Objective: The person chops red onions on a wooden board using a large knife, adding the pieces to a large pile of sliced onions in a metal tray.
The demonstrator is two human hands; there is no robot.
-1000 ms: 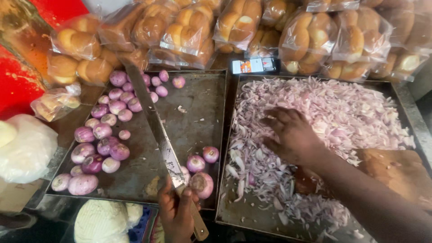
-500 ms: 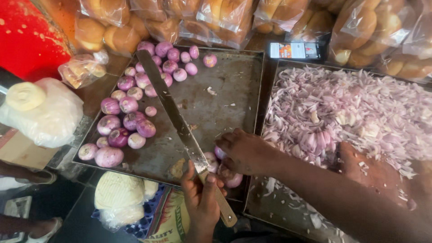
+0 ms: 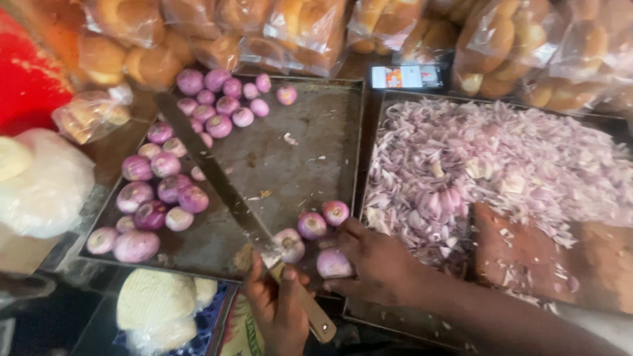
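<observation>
Crowded stall bench [image 3: 198, 267], seen from above, packed edge to edge with trays and bags. At far left, a red surface [image 3: 26, 86] and a clear bag of pale round lumps [image 3: 39, 184]; below, a white wrapped bundle [image 3: 155, 303] on blue cloth. Next, a dark metal tray [image 3: 310, 138], scuffed and stained, carrying peeled purple onions [image 3: 165, 178] in a loose band along its left edge and up to the far corner, with three more onions [image 3: 313, 225] near the front rim. Across that tray, lying diagonally, a long knife [image 3: 217, 181] with wooden handle. Left hand [image 3: 277, 306] closed round the handle, blade heel resting by one peeled onion [image 3: 289, 245]. Right hand [image 3: 376, 264] curled, fingertips pinching a pale pink peeled onion [image 3: 333, 262] at the tray's front edge, just beside the knife. To the right, a second tray [image 3: 395, 323] heaped with sliced onion [image 3: 501, 158], pinkish-white shreds covering most of it, bare brown patch at the near right. Behind both trays, clear plastic bags of golden bread rolls [image 3: 297, 29] in a row along the back. Between those bags, a small phone [image 3: 405, 76] with lit screen, lying flat.
</observation>
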